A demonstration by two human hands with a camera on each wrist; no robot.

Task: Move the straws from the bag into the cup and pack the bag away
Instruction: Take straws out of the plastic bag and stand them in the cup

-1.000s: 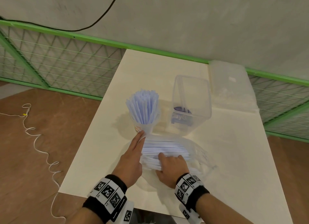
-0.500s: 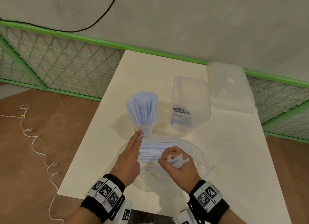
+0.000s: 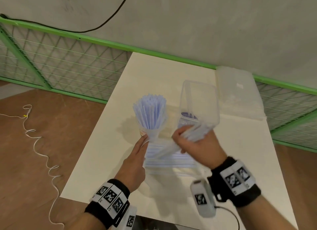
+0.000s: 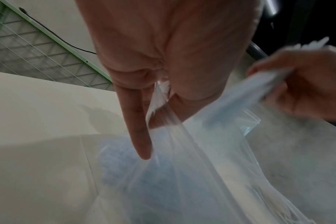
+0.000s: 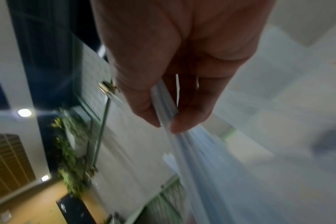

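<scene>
Right hand (image 3: 197,144): fingers curled round a straw bundle (image 3: 195,132), centre frame.
Left hand (image 3: 135,161): pinches bag (image 4: 182,151) mouth.
Straws: light, slippery; grip mid-length.
Bag: limp film.

Even, soft indoor light fills the head view, bright on the cream rectangular table (image 3: 120,135), where the clear plastic cup packed with pale blue straws (image 3: 151,120) throws a faint shadow to its left. Motion blur smears the right hand (image 3: 197,144) and its bundle of pale straws (image 3: 193,132). The green railing bows with wide-angle distortion. Both wrist views are dimmer and soft; the right wrist view is streaked with blur, with 2 round ceiling lamps (image 5: 24,112) glaring
</scene>
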